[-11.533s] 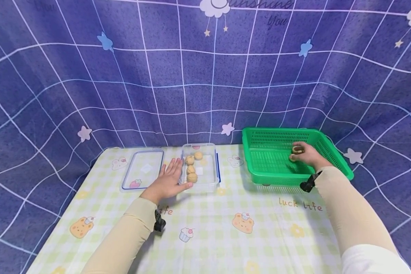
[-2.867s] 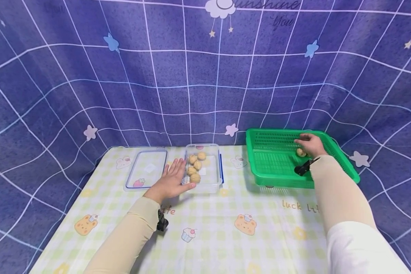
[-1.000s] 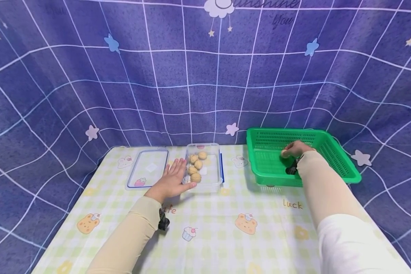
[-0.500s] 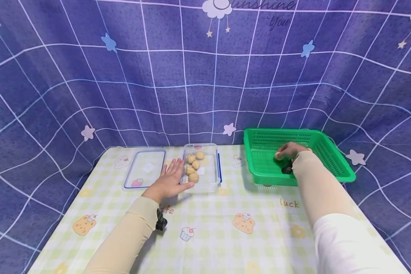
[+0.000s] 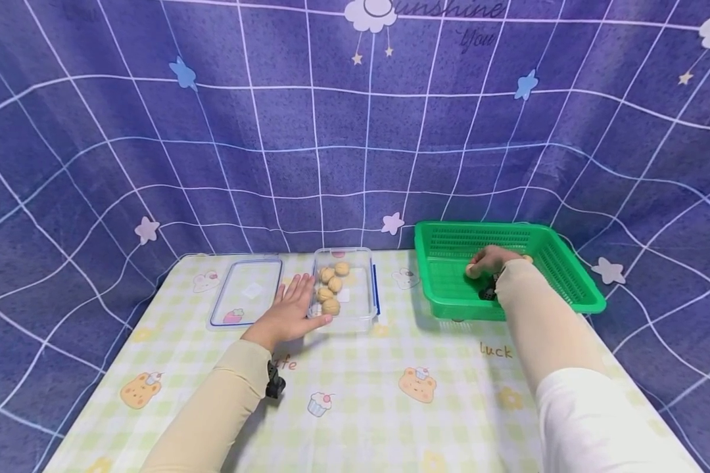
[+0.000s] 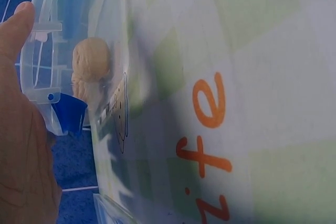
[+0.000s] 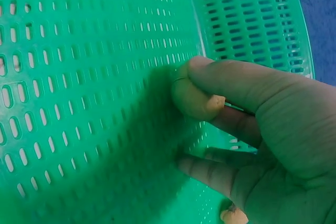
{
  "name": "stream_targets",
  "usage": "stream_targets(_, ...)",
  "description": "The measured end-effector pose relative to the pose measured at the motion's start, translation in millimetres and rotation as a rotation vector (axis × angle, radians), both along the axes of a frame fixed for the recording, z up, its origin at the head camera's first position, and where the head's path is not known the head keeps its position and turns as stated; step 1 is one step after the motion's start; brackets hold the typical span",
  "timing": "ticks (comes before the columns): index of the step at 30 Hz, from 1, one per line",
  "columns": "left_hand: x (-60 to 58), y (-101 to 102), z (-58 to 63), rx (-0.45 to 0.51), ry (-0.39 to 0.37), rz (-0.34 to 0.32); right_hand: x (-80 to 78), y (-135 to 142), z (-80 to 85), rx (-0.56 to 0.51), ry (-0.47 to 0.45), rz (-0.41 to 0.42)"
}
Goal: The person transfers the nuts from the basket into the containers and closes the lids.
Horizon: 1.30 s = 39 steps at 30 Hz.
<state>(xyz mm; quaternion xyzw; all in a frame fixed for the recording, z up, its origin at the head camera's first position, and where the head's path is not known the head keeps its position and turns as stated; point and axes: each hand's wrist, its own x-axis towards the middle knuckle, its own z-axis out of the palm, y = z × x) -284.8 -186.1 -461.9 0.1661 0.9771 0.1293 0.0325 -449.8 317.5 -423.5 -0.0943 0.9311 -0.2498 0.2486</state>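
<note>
well into the loading now, by the look of it: five walnuts point(image 5: 334, 284) already in the clear snap-lock box point(image 5: 357, 324), bunched along its nine o'clock side, leaving the three o'clock half bare. over to three o'clock from there, inside the green perforated basket point(image 5: 458, 310) with the right hand point(image 5: 492, 259), pinching one more walnut point(image 7: 197, 98) between thumb and fingertips, outer fingers loose. clear of the basket floor or touching? can't tell. just past the wrist, around two o'clock in the basket, at least one spare walnut point(image 7: 234, 215). back at eight o'clock of the box, probably steadying it with the left hand point(image 5: 290, 315): fingers straight and spread, thumb out by the near corner, gripping nothing. at nine o'clock, flat on the checked tablecloth point(image 5: 367, 420), the blue-sealed lid point(image 5: 248, 279). left to do, at a guess: the pinched walnut, the spare, perhaps the lid.
</note>
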Motion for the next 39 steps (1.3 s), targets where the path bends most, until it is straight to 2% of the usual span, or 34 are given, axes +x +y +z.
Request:
stream_targets(9,-3.9,-3.0,-6.8,0.007,0.012,-0.005,1.8,-24.6,-1.2,0.056,0.026,0.045)
stream_targets(12,-1.7,-2.6,-3.1,0.005,0.007,-0.004,-0.7,-29.3,-3.0,0.043,0.024,0.06)
stream_targets(17,0.6,-1.5,-1.7,0.001,-0.004,-0.002,0.8,-33.3,-1.1,-0.081,-0.003,-0.001)
stream_targets(26,1.3,-2.1,0.2,0.011,0.002,-0.013,11.5,-57.3,21.1,-0.349,-0.047,-0.096)
stream_targets(31,2.0,-2.6,0.3,0.014,0.012,-0.024,15.9,-71.6,31.6,-0.416,-0.011,-0.108)
stream_targets(39,3.6,-1.6,2.3,0.024,0.005,-0.022,19.6,-91.1,42.9,-0.474,0.03,-0.069)
